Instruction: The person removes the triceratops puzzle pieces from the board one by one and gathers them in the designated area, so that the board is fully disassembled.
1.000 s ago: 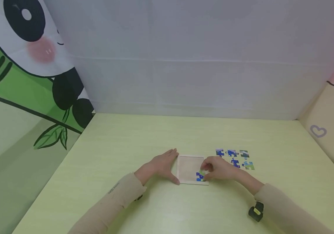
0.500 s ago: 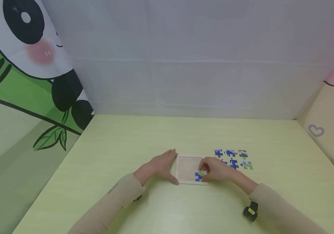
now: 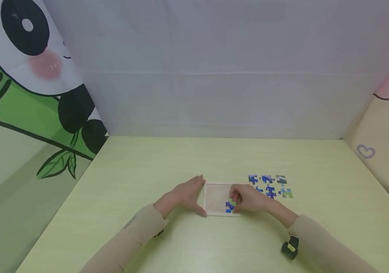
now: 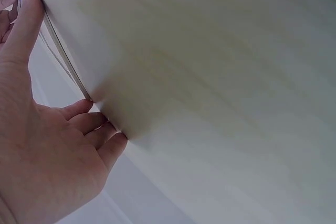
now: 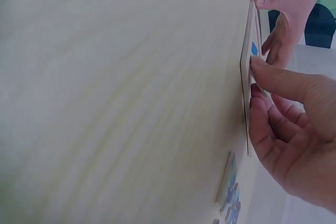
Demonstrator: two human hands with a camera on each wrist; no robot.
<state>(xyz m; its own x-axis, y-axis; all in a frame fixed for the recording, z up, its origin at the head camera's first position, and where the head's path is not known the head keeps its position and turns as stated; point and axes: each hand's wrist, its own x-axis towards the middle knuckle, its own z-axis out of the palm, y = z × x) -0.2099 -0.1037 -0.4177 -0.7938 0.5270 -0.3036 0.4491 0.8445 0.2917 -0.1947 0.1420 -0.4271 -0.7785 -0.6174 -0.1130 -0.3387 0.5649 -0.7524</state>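
A shallow square puzzle tray (image 3: 214,195) lies on the table. My left hand (image 3: 186,194) rests along its left side, fingers extended, with the thumb touching the near left corner. At the tray's near right corner, my right hand (image 3: 250,198) pinches a partly green jigsaw piece (image 3: 232,201) between thumb and fingers, beside a blue piece (image 3: 229,207). The right fingers hide much of that corner. In the right wrist view, the right thumb and fingertips lie at the tray's edge (image 5: 244,72), and the left hand (image 5: 291,9) appears beyond.
Several loose jigsaw pieces lie to the right of the tray, among them a blue one (image 3: 271,192), a green one (image 3: 286,193) and a grey one (image 3: 281,179). The right hand partly covers one. A pale wall (image 3: 194,102) stands behind the table (image 3: 167,151).
The whole view has shifted slightly. Both hands stay at the tray, and the right fingers remain at its near right corner with only small movement.
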